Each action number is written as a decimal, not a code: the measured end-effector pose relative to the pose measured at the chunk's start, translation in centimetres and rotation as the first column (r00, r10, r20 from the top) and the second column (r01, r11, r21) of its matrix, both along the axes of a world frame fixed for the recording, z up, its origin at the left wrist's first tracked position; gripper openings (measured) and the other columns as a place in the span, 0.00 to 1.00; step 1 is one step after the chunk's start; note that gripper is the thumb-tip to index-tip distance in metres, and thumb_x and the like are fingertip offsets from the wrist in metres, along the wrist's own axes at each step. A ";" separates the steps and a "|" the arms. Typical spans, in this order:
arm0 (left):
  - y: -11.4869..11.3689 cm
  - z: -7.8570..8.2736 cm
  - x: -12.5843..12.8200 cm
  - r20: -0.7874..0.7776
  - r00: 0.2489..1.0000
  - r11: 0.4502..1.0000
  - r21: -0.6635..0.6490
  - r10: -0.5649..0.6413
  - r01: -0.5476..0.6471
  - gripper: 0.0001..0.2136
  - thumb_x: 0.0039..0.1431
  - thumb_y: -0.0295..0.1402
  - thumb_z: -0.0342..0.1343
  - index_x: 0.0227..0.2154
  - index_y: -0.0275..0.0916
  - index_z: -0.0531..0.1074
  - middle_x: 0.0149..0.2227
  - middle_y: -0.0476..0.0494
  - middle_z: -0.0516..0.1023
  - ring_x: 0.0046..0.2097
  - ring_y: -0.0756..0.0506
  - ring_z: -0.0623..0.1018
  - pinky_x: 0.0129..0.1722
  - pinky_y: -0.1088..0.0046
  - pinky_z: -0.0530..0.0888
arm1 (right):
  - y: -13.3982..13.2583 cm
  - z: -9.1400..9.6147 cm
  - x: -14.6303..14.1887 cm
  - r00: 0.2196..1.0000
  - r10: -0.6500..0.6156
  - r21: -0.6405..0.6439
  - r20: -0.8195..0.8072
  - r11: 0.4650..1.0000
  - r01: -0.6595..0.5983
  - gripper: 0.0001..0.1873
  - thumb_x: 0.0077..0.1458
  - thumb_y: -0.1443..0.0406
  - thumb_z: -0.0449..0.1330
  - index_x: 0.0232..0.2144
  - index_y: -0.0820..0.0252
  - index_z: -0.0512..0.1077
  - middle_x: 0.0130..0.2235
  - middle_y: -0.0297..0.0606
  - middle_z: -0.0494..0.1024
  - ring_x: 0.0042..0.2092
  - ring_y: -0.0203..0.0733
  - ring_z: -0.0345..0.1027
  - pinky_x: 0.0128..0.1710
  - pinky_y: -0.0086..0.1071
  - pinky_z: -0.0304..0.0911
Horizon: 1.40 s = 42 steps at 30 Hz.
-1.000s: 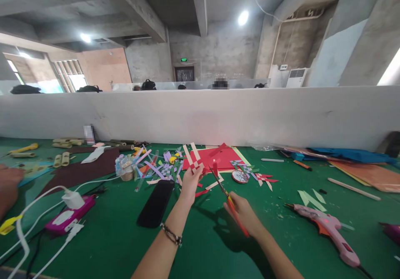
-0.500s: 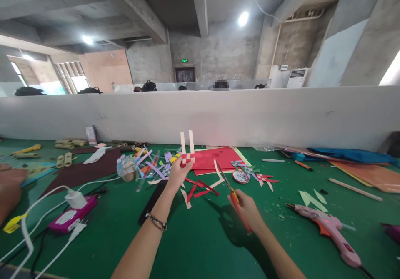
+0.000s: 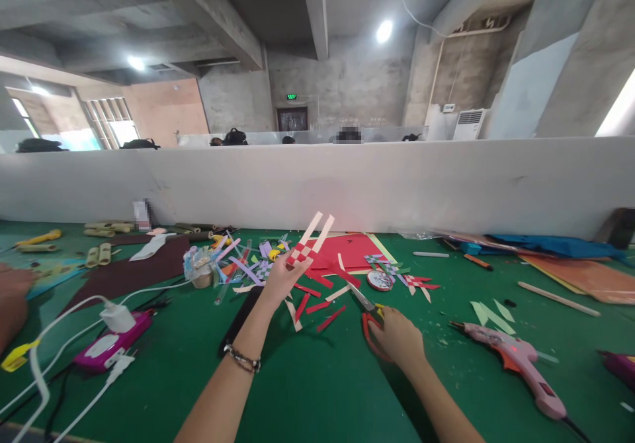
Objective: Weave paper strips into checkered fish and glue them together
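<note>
Pinched in my left hand (image 3: 285, 276) is a small woven paper piece (image 3: 301, 252), checkered red and cream, with two long cream strips pointing up and right. My right hand (image 3: 401, 337) is closed over the red-orange and yellow handles of a pair of scissors (image 3: 364, 299). The blades point away from me, low over the green table; whether they touch it I cannot tell. Loose red strips (image 3: 317, 307) and cream strips lie between my hands. Behind them is a stack of red paper (image 3: 342, 251). A finished-looking red and cream woven piece (image 3: 415, 281) lies right of a round tin (image 3: 380, 280).
A pink glue gun (image 3: 516, 357) lies at right, its cord trailing forward. At left are a purple power strip (image 3: 112, 344) with white cables and a dark phone-like slab (image 3: 238, 321). Colored strips surround a small container (image 3: 198, 268). A white partition (image 3: 317, 178) borders the back. Another person's hand (image 3: 10, 297) shows at far left.
The woven piece has tipped to the right in my left hand. My right hand has turned and lowered the scissors. More red strip pieces lie on the table below the woven piece.
</note>
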<state>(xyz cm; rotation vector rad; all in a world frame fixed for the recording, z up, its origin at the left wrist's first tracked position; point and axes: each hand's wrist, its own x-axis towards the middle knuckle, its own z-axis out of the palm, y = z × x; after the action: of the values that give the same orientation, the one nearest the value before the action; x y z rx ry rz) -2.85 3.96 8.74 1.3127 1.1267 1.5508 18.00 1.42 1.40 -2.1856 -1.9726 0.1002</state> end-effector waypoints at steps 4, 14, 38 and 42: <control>-0.2 0.2 -0.5 -0.062 0.995 0.996 -0.038 -0.084 0.082 0.10 0.36 0.37 0.60 0.22 0.35 0.73 0.20 0.48 0.74 0.26 0.47 0.73 0.26 0.75 0.70 | 0.0 0.3 0.0 1.000 -0.014 -0.026 0.027 1.000 0.015 0.12 0.54 0.63 0.47 0.33 0.63 0.68 0.37 0.45 0.73 0.37 0.44 0.69 0.26 0.27 0.56; -0.3 0.5 -1.1 -0.217 0.967 0.992 -0.032 -0.129 0.125 0.12 0.43 0.40 0.54 0.24 0.35 0.73 0.23 0.48 0.75 0.29 0.46 0.74 0.31 0.72 0.70 | -0.1 0.2 0.1 0.999 0.013 0.009 0.042 1.000 -0.013 0.12 0.53 0.65 0.48 0.32 0.65 0.69 0.36 0.45 0.72 0.39 0.44 0.67 0.29 0.29 0.57; -3.5 -0.6 1.7 -0.755 0.553 0.899 -0.112 -0.354 0.423 0.14 0.49 0.36 0.51 0.14 0.37 0.58 0.19 0.54 0.59 0.24 0.52 0.61 0.24 0.76 0.56 | -0.9 1.6 -2.2 0.532 0.625 0.471 -0.572 0.781 -0.411 0.13 0.49 0.58 0.50 0.30 0.60 0.67 0.32 0.39 0.71 0.36 0.40 0.64 0.35 0.31 0.59; -4.0 -1.1 1.7 -0.721 0.582 0.902 -0.144 -0.377 0.406 0.15 0.49 0.35 0.51 0.13 0.37 0.57 0.16 0.55 0.57 0.22 0.52 0.60 0.23 0.77 0.56 | -1.8 2.3 -2.8 0.526 0.534 0.330 -0.662 0.838 -0.435 0.15 0.48 0.56 0.49 0.20 0.61 0.64 0.20 0.32 0.64 0.26 0.34 0.58 0.25 0.27 0.55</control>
<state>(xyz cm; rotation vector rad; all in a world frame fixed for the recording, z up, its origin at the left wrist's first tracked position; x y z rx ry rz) -1.19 -0.02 7.62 2.1536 1.1405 0.6827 15.20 -0.34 3.69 -1.1158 -1.9051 0.7896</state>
